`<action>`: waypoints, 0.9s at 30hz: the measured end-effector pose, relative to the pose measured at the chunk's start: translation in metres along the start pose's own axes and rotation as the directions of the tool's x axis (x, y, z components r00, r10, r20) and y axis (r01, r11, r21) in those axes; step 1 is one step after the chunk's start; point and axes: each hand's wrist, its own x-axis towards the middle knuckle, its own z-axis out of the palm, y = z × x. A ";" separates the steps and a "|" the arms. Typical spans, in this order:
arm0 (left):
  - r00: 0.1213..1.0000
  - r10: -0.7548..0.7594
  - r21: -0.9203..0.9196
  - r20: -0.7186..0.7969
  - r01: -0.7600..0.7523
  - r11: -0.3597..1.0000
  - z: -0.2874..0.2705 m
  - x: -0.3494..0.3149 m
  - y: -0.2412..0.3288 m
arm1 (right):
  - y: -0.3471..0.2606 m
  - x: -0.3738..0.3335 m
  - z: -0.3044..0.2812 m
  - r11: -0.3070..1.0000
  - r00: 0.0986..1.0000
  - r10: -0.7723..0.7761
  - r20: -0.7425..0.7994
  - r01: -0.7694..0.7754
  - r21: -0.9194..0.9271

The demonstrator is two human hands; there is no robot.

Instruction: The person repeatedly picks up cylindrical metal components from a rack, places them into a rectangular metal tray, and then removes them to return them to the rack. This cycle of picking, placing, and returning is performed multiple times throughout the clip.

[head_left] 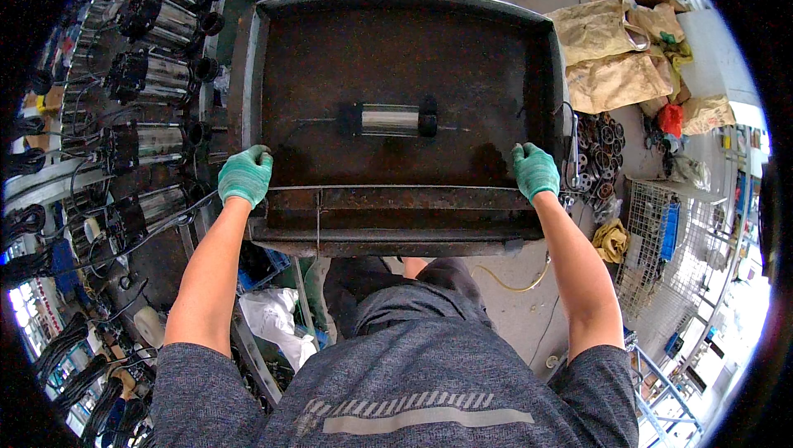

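Note:
In front of me stands a dark, rust-stained metal tray (396, 52) with raised walls. My left hand (246, 175), in a green glove, is closed over its left wall. On the opposite wall my right hand (537, 171), gloved alike, has its fingers curled over the edge. Between and beyond the hands lies a shiny metal cylinder (390, 120) with black ends, on the tray floor; a thin shaft or wire reaches out at each end. Neither hand touches it. A metal crossbar (396, 198) runs along the tray's near side.
Several motor-like cylinders (157, 76) with black ends and cables line a rack at left. Brown sacks (615, 80) lie at far right, above a pile of dark metal rings (599, 151). A wire cage (657, 225) stands to the right. A white bag (273, 320) is near my legs.

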 end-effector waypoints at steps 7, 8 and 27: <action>1.000 -0.008 0.002 -0.004 0.008 1.000 -0.002 -0.002 0.003 | 0.001 0.000 0.001 1.000 1.000 -0.014 -0.024 0.014 0.010; 1.000 -0.005 -0.002 -0.005 0.005 1.000 -0.002 -0.002 0.002 | 0.003 0.000 0.003 1.000 0.999 -0.013 -0.037 0.014 0.014; 0.806 0.471 0.233 -0.359 -0.411 0.881 0.009 -0.009 0.007 | -0.001 -0.012 -0.010 0.995 0.996 0.053 -0.075 -0.046 0.091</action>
